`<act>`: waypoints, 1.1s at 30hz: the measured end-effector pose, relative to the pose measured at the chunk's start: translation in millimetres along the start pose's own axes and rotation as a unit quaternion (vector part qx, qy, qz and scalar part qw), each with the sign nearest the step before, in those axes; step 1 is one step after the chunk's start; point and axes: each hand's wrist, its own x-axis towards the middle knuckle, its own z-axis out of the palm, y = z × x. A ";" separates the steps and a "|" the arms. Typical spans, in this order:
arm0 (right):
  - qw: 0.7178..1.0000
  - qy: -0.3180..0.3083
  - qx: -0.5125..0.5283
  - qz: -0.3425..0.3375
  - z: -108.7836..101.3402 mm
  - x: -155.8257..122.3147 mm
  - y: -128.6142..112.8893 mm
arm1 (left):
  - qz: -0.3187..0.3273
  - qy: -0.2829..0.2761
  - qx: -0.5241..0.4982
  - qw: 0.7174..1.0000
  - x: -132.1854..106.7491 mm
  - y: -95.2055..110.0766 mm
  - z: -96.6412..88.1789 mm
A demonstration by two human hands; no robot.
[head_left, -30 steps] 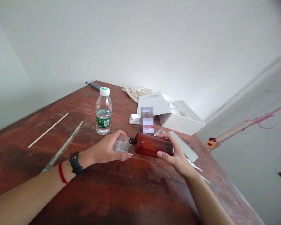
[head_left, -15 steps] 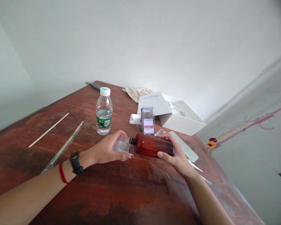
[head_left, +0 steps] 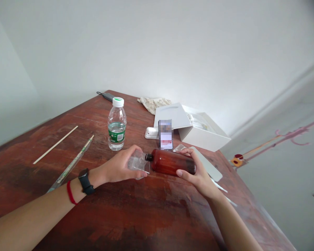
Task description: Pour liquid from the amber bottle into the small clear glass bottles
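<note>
While a thin pale stick (head_left: 55, 145) lies well out to the left of the fingers, a narrow wrapped packet (head_left: 74, 161) slants across the wood closer to them. Next along, upright just beyond the left fingers, comes the water bottle (head_left: 117, 134). And now the left hand (head_left: 119, 165), thumb and fingers clamped on a clear container (head_left: 138, 163), same grip as a second ago! Straight off those fingertips is the brown bottle (head_left: 170, 162), tipped on its side, its neck right at the container; whether it pokes inside, I can't tell. Its tilt hasn't visibly budged either. Past it, between the two sets of fingers, stands a phone (head_left: 165, 136). Over to the right hand (head_left: 200, 177): fingers and thumb still clamped around the brown bottle's base end, with a white box (head_left: 206, 138) beyond them.
</note>
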 end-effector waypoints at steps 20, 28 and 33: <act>1.000 0.012 0.000 0.008 -0.5 -1.1 1.4 | 0.004 0.000 0.003 1.000 0.0 -0.4 -0.4; 1.000 0.012 0.006 0.027 -2.3 -1.1 5.3 | 0.006 0.000 0.004 1.000 0.4 0.9 -1.0; 0.999 0.012 0.011 0.031 -2.1 -1.8 5.8 | 0.004 0.007 0.016 1.000 0.2 1.3 -0.7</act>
